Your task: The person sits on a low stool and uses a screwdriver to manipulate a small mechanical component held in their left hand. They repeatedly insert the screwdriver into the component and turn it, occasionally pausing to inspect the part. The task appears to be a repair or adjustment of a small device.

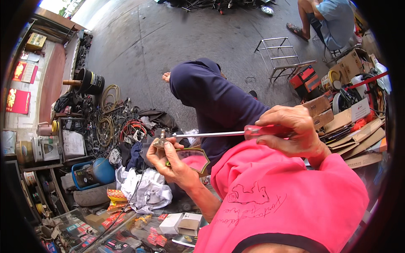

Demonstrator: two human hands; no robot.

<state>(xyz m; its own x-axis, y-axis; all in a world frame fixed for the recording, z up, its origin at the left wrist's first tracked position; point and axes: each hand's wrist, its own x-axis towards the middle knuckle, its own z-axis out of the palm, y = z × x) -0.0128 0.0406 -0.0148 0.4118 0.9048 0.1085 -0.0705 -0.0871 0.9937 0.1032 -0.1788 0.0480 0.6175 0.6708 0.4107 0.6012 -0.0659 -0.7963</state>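
Observation:
My right hand [293, 130] is wrapped round the red handle of a screwdriver [211, 135]. The steel shaft lies nearly level and reaches left, its end at or very near a small metal fitting [160, 142]. The fingers and thumb of my left hand [175, 166] grip that fitting. From the same hand juts a small angular mirror [196, 160] with a dark and yellow-green rim, its face showing pink. How the mirror and the fitting join is hidden by my fingers. Both hands are above my lap, over dark trousers [219, 95] and a pink shirt [291, 189].
At the left lie piled cables [135, 126], a black bucket [90, 82], a blue basket [88, 173] and white cloth [147, 189]. Below them, a glass-topped counter [143, 227] carries small packages. Cardboard [358, 141] is stacked at right, near a metal stool frame [280, 55] and a seated person [335, 25].

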